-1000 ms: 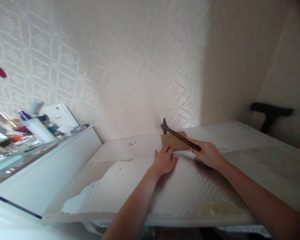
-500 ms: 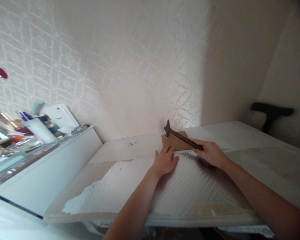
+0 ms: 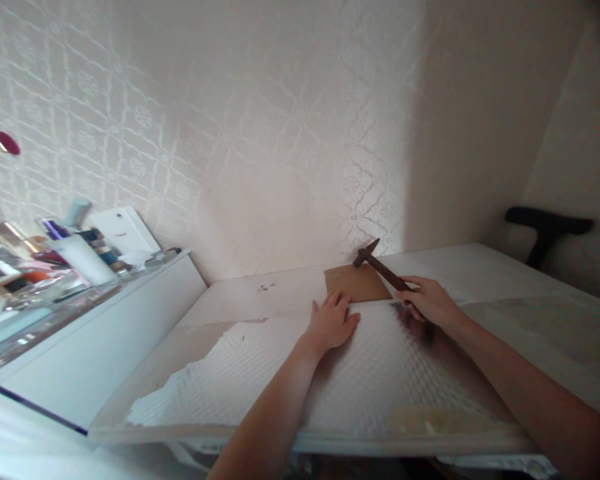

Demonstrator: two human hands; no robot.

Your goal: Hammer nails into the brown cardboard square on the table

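Note:
My right hand (image 3: 427,303) grips the handle of a hammer (image 3: 384,270), whose dark head hangs over the far right part of a brown flat board (image 3: 363,287). Whether the head touches the board I cannot tell. My left hand (image 3: 333,322) lies with fingers spread, its fingertips on the board's near left edge. Small light specks, too small to name, show on the board near its far left corner. Beneath both hands is a white textured sheet (image 3: 270,360) spread on the table (image 3: 220,300).
Several tiny dark pieces (image 3: 266,287) lie on the table left of the board. At the left a white cabinet (image 3: 130,333) carries bottles and a white box (image 3: 125,230). The patterned wall (image 3: 260,133) stands right behind the table. A black T-shaped object (image 3: 545,227) is at the right.
The hammer's head has moved right across the board and turned, with my right hand shifting slightly right. My left hand stays on the board.

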